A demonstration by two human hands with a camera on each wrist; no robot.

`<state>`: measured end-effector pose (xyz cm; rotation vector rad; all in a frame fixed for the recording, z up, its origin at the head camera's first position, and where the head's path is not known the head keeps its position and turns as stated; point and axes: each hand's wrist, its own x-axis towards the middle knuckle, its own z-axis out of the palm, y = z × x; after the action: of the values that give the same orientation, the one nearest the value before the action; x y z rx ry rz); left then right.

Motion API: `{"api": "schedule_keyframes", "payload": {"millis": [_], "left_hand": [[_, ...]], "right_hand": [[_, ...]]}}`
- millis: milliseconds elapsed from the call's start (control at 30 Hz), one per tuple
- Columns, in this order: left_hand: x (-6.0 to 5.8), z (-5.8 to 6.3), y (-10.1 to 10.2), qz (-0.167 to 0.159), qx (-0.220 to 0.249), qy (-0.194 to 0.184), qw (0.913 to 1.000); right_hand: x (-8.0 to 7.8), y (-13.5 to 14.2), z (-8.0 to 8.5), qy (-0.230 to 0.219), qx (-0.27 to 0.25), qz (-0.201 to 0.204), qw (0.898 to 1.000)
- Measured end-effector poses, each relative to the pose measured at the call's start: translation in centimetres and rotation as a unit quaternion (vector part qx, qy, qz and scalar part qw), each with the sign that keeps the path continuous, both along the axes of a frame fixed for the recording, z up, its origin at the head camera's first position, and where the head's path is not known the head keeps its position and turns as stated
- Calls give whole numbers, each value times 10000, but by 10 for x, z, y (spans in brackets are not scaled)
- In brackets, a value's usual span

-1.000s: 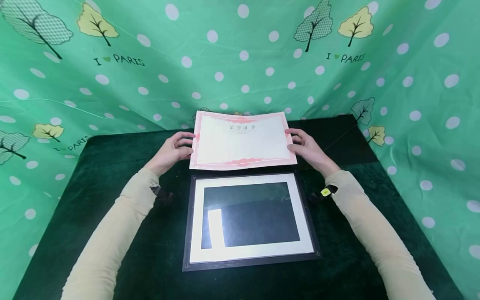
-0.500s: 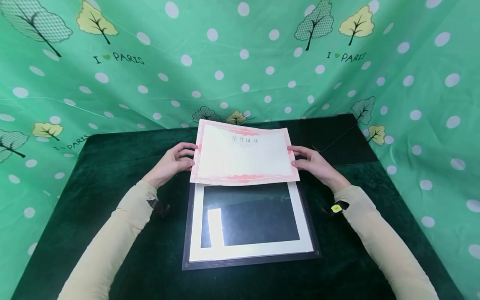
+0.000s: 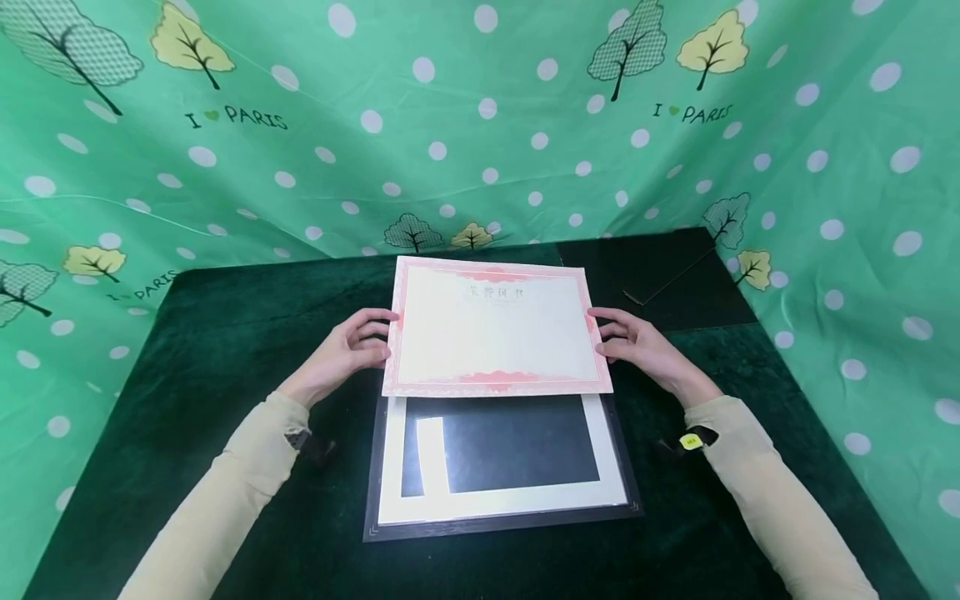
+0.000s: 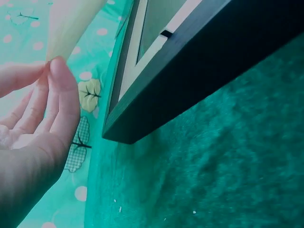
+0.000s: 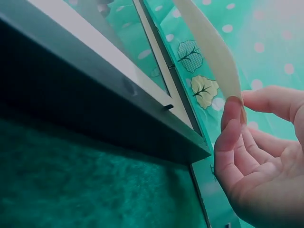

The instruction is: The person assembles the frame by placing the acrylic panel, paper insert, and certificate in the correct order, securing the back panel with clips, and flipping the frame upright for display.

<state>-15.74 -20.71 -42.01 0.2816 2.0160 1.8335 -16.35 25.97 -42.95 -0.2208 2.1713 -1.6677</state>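
Note:
A pink-bordered certificate point(image 3: 495, 333) with faint characters at its top is held up by both hands above a picture frame. My left hand point(image 3: 341, 354) pinches its left edge between thumb and fingers; the left wrist view shows this pinch on the paper point(image 4: 71, 23). On the opposite edge, my right hand point(image 3: 648, 350) pinches the sheet, seen bent in the right wrist view point(image 5: 213, 47). The black picture frame point(image 3: 502, 529), with a white mat and a glossy dark middle, lies flat on the table. The certificate hides its upper part.
Dark green velvet cloth point(image 3: 247, 350) covers the table. A flat black panel point(image 3: 675, 271) with a thin cord lies at the back right. Green dotted curtain point(image 3: 480, 125) hangs behind and along the sides. Small dark tabs point(image 5: 168, 107) stick out at the frame's inner edge.
Both hands have brought the certificate toward the person, from behind the picture frame to above its upper part. The frame has stayed in place.

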Motion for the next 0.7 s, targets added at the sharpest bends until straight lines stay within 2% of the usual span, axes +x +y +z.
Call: {"api": "schedule_keyframes", "payload": {"millis": [167, 467, 567, 700], "left_hand": [[8, -1, 2, -271, 121, -148, 9994], [16, -3, 5, -376, 16, -202, 9991], [18, 1, 8, -399, 19, -94, 9992], [22, 13, 19, -264, 13, 334, 9991]], "right_hand": [[6, 3, -2, -152, 11, 53, 9999], [13, 7, -2, -237, 164, 209, 9994], [14, 9, -1, -198, 303, 226, 9991], [13, 9, 5, -82, 553, 168, 9983]]}}
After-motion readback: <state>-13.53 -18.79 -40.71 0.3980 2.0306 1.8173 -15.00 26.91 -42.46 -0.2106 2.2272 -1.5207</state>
